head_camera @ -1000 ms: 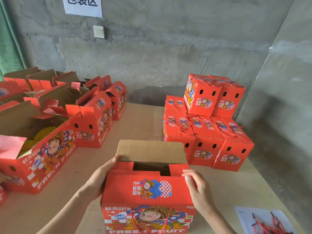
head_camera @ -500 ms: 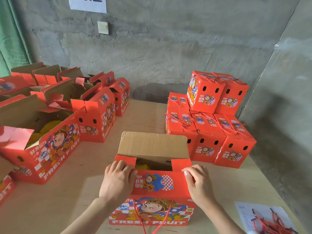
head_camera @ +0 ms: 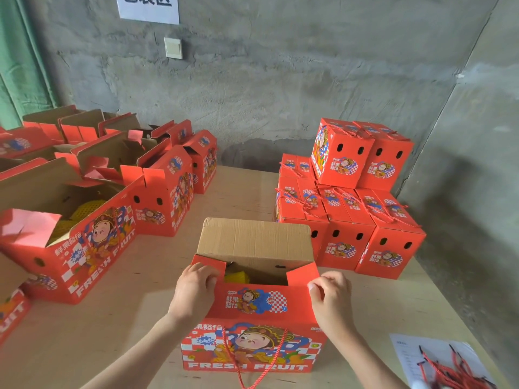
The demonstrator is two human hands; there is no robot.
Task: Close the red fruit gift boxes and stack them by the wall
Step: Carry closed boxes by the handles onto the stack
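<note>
Head view: at lower centre of the frame the gift box in hand sits on the wooden table, its red near flap folded partway over the opening and its brown far flap standing upright behind. The left hand has its fingers curled over the flap's left tab; the right hand pinches the right tab between thumb and fingertips. Yellow foam netting shows through the gap, so the box is loaded and will likely feel fairly heavy for its size; the fruit inside could bruise if it is dropped or tipped. The corrugated card looks stiff across its panels but gives along the fold lines, so the flaps are best pressed near their corners and edges, as the hands are placed now, not in the middle where a panel may buckle. A red rope handle hangs down the front face; once the lid is shut, lifting from the bottom or by both end walls seems safer than by the cord alone. Closed boxes are stacked at right centre against the concrete wall, two sitting on a lower layer, with room on top. More open boxes wait at left of the frame.
</note>
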